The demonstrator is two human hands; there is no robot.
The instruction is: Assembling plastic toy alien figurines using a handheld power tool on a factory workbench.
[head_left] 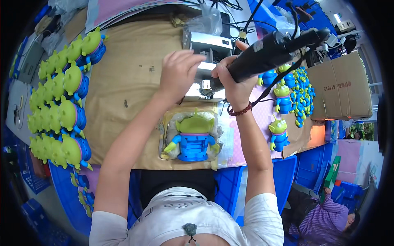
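The right hand [237, 87] has its grip clamped on a black screwdriver [262, 55]; the blurred left hand's [177, 74] grip I cannot tell. Nearer the body, a toy [193, 143] lies back upward on the table [119, 123], seemingly unfinished; the left rows [73, 78] may be done, the right figures [282, 98] waiting.

Right fingers [223, 73] grip a black handheld tool [260, 56] — left fingers [189, 60], blurred, near a metal device [208, 39]

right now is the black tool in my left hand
No, your right hand grips the black tool; your left hand is apart from it.
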